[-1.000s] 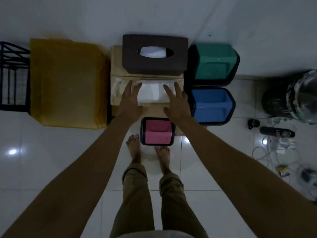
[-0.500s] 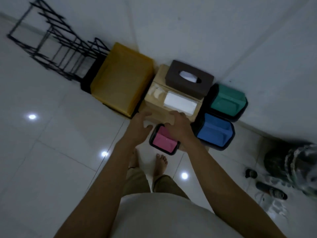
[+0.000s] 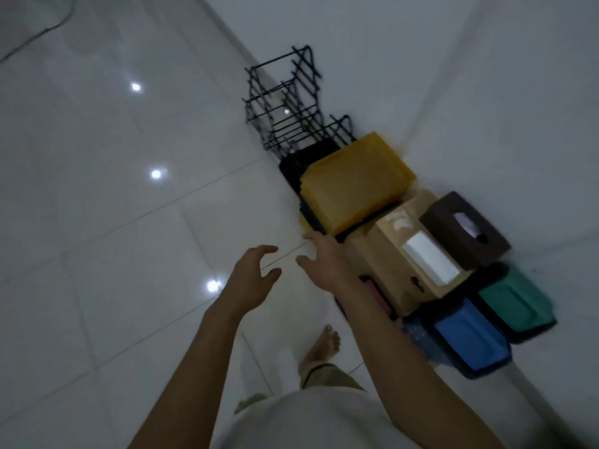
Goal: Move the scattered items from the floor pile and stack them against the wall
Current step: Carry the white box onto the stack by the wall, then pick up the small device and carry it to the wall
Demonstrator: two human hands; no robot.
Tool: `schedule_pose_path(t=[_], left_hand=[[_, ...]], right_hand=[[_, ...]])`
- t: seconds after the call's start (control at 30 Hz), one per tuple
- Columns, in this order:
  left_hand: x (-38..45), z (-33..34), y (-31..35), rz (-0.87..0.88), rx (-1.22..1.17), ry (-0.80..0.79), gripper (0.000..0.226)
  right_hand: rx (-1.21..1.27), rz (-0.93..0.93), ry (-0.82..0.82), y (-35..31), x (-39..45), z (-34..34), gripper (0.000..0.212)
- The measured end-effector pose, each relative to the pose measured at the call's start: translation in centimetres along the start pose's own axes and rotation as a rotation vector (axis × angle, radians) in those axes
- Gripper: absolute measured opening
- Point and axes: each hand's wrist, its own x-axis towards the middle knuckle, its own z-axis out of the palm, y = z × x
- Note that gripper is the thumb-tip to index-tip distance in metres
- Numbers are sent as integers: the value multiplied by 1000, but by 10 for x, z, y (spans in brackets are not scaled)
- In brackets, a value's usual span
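A row of items stands along the white wall: a black wire rack [image 3: 285, 102], a yellow bin [image 3: 353, 183], a tan cardboard box [image 3: 389, 264] with a white sheet [image 3: 431, 259] on it, a brown tissue box [image 3: 463, 228], a green bin [image 3: 515, 301] and a blue bin [image 3: 470, 338]. A pink bin [image 3: 377, 294] is mostly hidden behind my right forearm. My left hand [image 3: 252, 280] hovers over the floor with loosely curled fingers, holding nothing. My right hand [image 3: 324, 257] is spread beside the box's corner, empty.
White glossy floor tiles [image 3: 129, 222] stretch to the left with ceiling-light reflections. A dark cable [image 3: 35, 34] lies at the far top left. My bare foot [image 3: 322, 345] stands near the blue bin.
Both hands have come off the cardboard box and drawn back to the left. The view has swung left, away from the wall stack toward the floor.
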Motion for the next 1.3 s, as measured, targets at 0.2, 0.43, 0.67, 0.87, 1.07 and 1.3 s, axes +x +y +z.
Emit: schedule_pose_path(t=[0.2, 0.43, 0.67, 0.87, 1.07, 1.3], left_hand=[[-105, -60, -94, -146, -50, 156, 46], [-266, -105, -195, -406, -212, 423, 46], [-368, -140, -269, -633, -374, 699, 46], [-404, -168, -321, -773, -478, 855, 45], [-405, -225, -385, -906, -553, 953, 44], [-399, -319, -449, -1016, -611, 1076, 44]], right_hand=[[-131, -148, -138, -74, -46, 100, 52], [-332, -334, -422, -155, -116, 234, 53], [-466, -572, -645, -244, -157, 356, 53], [-484, -690, -781, -301, -161, 445, 48], [-592, -743, -943, -376, -132, 534, 50], [-747, -835, -1060, -490, -93, 625, 53]])
